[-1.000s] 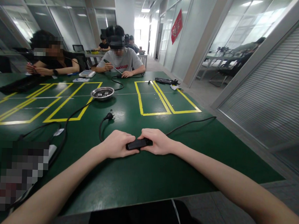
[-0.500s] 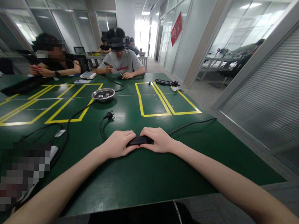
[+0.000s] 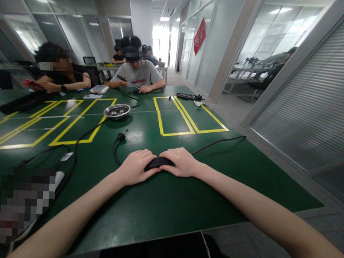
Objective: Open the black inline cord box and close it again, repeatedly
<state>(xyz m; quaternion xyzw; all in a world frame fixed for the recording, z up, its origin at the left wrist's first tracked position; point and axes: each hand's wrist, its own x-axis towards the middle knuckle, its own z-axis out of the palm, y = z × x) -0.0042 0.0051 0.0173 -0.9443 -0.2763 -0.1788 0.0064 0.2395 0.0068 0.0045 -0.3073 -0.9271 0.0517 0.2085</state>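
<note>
A black power adapter (image 3: 156, 164), a small elongated block, is held just over the near part of the green table (image 3: 169, 204). My left hand (image 3: 138, 165) grips its left end, thumb below and fingers on top. Around the right end closes my right hand (image 3: 180, 162), which hides much of that side. The two thumbs nearly meet at the front. From behind my left hand a black cord curves up to a mains plug (image 3: 121, 137) lying on the table. Another thin black cable (image 3: 219, 142) runs from behind my right hand to the table's right edge.
A metal bowl (image 3: 117, 112) with small metal parts stands beyond the plug. Yellow tape rectangles (image 3: 177, 133) mark the tabletop. A folded black tripod-like item (image 3: 190, 96) lies at the far side. Across the table, a person (image 3: 138, 73) holds a screwdriver (image 3: 123, 78); another sits left.
The adapter has rolled slightly between my hands, showing a different face. Both hands keep their grip in nearly the same place. The view has shifted a little.
</note>
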